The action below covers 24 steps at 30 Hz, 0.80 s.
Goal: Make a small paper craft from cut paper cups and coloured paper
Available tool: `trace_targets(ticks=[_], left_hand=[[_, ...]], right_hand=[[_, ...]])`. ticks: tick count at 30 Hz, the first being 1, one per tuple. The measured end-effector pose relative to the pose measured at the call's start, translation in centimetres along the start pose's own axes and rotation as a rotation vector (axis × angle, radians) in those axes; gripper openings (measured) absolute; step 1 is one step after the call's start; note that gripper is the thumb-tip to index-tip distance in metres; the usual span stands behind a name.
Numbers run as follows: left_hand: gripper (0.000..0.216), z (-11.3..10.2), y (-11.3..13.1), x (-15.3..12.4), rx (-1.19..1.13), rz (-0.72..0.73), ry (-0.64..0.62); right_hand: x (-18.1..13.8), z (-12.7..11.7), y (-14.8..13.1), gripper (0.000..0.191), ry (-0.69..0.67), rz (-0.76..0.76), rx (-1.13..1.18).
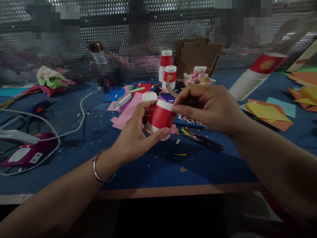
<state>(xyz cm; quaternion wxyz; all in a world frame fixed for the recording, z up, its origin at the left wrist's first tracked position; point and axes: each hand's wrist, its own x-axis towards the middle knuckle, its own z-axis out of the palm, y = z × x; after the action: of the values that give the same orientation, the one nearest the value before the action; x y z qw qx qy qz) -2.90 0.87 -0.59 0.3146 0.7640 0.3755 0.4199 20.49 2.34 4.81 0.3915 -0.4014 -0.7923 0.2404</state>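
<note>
My left hand point(138, 129) is wrapped round a red and white paper cup point(162, 115), which tilts over the table near the middle of the view. At the cup's white rim, the thumb and forefinger of my right hand point(203, 105) are pinched together. A curved brown strip point(170, 88) sticks up from behind those right fingers. Just behind my left fingers shows a round white rim point(150, 96); what it belongs to is mostly hidden. Scissors point(203, 138) with dark handles lie on the table below my right hand.
Stacked paper cups point(166, 61) stand at the back before a brown cardboard piece point(198, 58); another stack point(259, 76) leans at right. Coloured paper point(269, 114) and scraps lie about. A white cable point(83, 109) and purple box point(27, 152) are at left. Perforated metal closes the back.
</note>
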Motion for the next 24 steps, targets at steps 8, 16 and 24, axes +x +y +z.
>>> trace_targets(ticks=[8, 16, 24], left_hand=[[0.067, 0.0, 0.1, 0.2, -0.389, -0.336, -0.162], [0.085, -0.7, 0.9, 0.1, -0.548, -0.326, -0.170], [0.081, -0.9, 0.9, 0.2, -0.538, -0.321, -0.150]], right_hand=[[-0.2, 0.9, 1.2, 0.017, -0.030, 0.070, 0.089], [-0.3, 0.6, 1.2, 0.035, 0.033, 0.057, 0.233], [-0.3, 0.4, 1.2, 0.030, 0.027, 0.064, 0.230]])
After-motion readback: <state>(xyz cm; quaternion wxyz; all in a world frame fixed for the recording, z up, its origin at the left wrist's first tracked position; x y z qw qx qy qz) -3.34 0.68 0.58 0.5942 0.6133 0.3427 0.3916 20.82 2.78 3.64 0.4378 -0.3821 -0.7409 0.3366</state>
